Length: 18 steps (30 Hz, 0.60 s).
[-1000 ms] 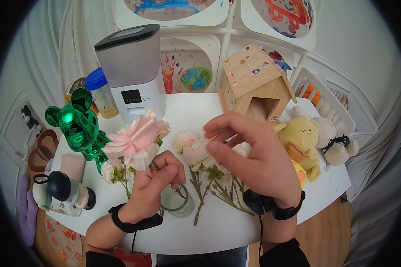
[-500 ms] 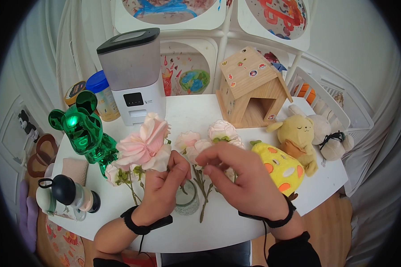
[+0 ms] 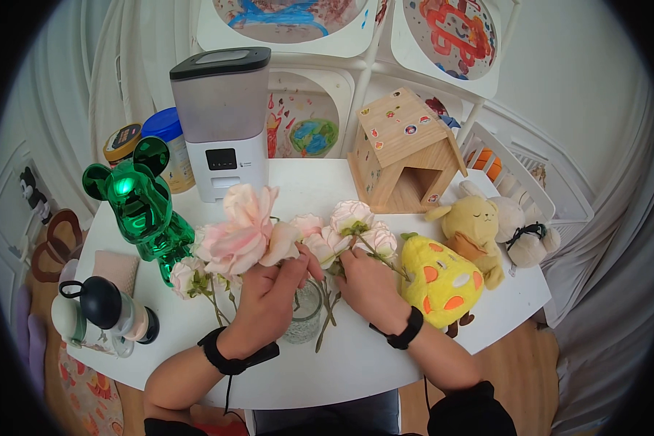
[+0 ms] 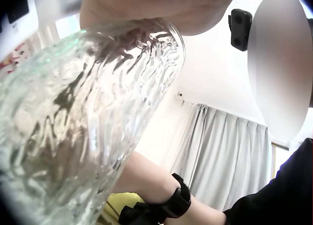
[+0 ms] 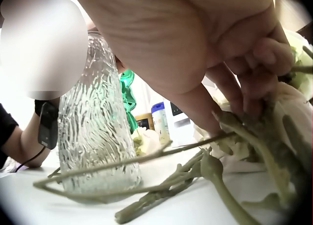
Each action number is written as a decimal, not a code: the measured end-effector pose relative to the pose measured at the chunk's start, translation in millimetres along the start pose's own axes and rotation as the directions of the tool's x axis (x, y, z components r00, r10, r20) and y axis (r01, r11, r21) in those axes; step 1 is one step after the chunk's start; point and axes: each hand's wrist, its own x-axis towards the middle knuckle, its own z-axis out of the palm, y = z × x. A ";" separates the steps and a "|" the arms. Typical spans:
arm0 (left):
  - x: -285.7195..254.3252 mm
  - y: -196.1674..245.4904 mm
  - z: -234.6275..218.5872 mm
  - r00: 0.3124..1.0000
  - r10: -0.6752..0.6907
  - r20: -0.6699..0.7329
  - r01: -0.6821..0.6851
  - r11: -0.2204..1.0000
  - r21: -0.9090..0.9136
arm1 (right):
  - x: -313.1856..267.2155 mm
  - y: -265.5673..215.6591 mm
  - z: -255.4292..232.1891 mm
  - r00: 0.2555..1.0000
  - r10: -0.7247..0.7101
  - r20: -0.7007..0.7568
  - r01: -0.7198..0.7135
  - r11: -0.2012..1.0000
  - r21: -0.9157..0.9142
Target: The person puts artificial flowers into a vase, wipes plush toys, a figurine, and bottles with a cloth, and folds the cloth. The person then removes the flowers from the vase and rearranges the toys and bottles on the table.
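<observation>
In the head view my left hand point(image 3: 269, 298) holds a large pale pink rose point(image 3: 243, 236) by its stem, just below the bloom. The stem goes down into a clear textured glass vase point(image 3: 304, 320), which stands upright right under that hand. In the left wrist view the vase point(image 4: 93, 117) fills the left side, its rim close against the palm. My right hand point(image 3: 370, 287) is down among the pink roses point(image 3: 352, 218) lying on the table. In the right wrist view its curled fingers point(image 5: 252, 90) grip green stems point(image 5: 266, 142) beside the vase.
A smaller rose point(image 3: 190, 280) lies left of my left hand. Around the white table point(image 3: 269, 381) stand a shiny green bear figure point(image 3: 134, 203), a pet feeder point(image 3: 225, 131), a wooden house point(image 3: 407, 160), plush toys point(image 3: 443, 283) and a dark-topped bottle point(image 3: 112, 309).
My right hand has come down from hovering loosely beside the left hand to the lying roses and now grips stems. The left hand keeps hold of its rose over the vase.
</observation>
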 end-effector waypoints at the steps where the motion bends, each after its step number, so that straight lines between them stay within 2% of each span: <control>1: 0.1 0.6 -2.1 1.000 -0.017 -0.013 0.017 1.000 0.018 | 3.6 3.0 4.7 1.000 0.000 -0.002 0.000 1.000 0.003; 4: 0.9 2.7 -4.2 0.999 -0.022 -0.030 0.024 0.998 0.054 | 12.7 8.8 9.4 0.999 0.021 -0.037 -0.021 1.000 0.017; 6: 0.5 3.1 -3.9 0.999 -0.015 -0.035 0.017 0.997 0.074 | 16.6 9.4 4.0 0.986 0.105 -0.130 -0.080 0.980 0.184; 7: 0.2 2.6 -2.6 0.999 -0.006 -0.052 0.010 0.997 0.073 | 18.0 7.4 -0.3 0.986 0.106 -0.129 -0.080 0.978 0.191; 9: -1.0 1.2 -0.8 0.998 -0.002 -0.068 0.007 0.997 0.078 | 17.1 1.4 -12.3 0.953 0.167 -0.254 -0.122 0.976 0.182; 10: -1.6 0.6 0.1 0.997 -0.001 -0.080 0.006 0.998 0.070 | 15.0 -2.2 -15.9 0.952 0.170 -0.255 -0.124 0.974 0.188; 12: -1.3 -0.8 0.9 0.996 0.003 -0.087 0.003 0.998 0.067 | 13.1 -11.3 -17.1 0.945 0.010 -0.326 0.052 0.982 0.183; 13: -1.6 -2.5 0.5 0.996 0.002 -0.094 0.003 0.999 0.048 | 14.0 -16.0 -12.3 0.944 0.015 -0.328 0.050 0.981 0.189; 14: -1.9 -4.2 0.5 0.995 0.001 -0.098 0.002 1.000 0.031 | 15.7 -22.4 -5.6 0.978 -0.079 -0.192 0.121 0.969 0.217; 15: -1.9 -6.0 0.1 0.996 0.004 -0.089 0.000 0.999 0.040 | 17.0 -27.6 0.9 0.982 -0.178 -0.059 0.187 0.949 0.254; 16: -1.5 -7.5 -0.8 0.997 0.024 -0.078 -0.018 0.998 0.068 | 20.2 -28.7 11.8 0.982 -0.176 -0.074 0.189 0.947 0.258; 18: -2.0 -6.8 0.3 0.995 0.029 -0.094 -0.021 0.996 0.082 | 31.2 -25.6 36.7 0.999 -0.041 0.003 0.039 0.971 0.236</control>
